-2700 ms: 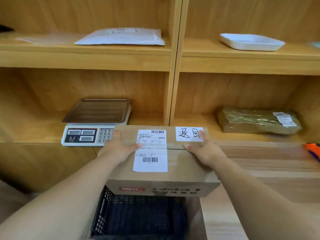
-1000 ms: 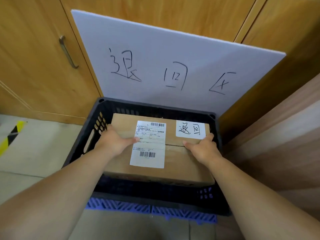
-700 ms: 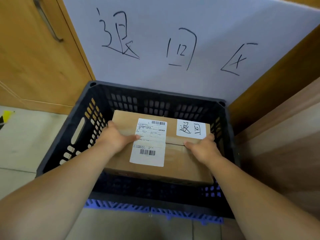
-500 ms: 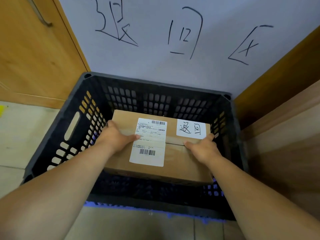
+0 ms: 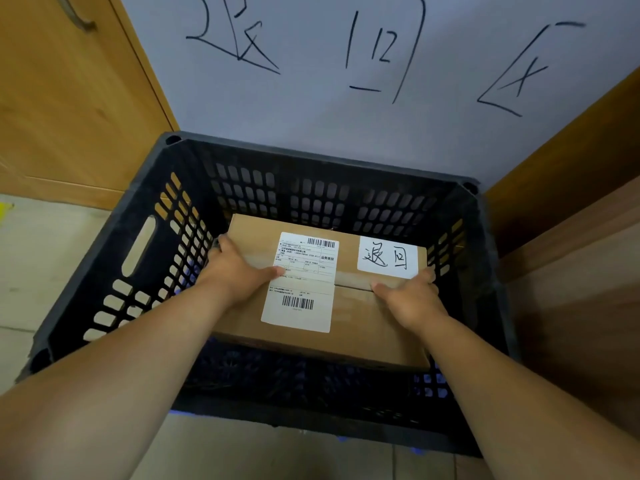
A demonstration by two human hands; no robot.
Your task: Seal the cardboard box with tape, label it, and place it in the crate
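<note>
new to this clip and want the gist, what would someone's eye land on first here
The cardboard box, low inside the black crate at the centre, with the left hand and right hand gripping its sides. On its top are a printed shipping label and, to its right, a small handwritten sticker. Behind the crate stands a big white board with large handwritten characters.

Across the top of the frame, a white board [image 5: 311, 116] with large black handwritten characters. Upper left, a wooden cabinet door [image 5: 69, 98] with a metal handle [image 5: 78, 19]. Right edge, a wooden panel [image 5: 571, 306]. Left, pale tiled floor [image 5: 45, 271], a yellow mark [image 5: 5, 211] at the frame's edge.
</note>
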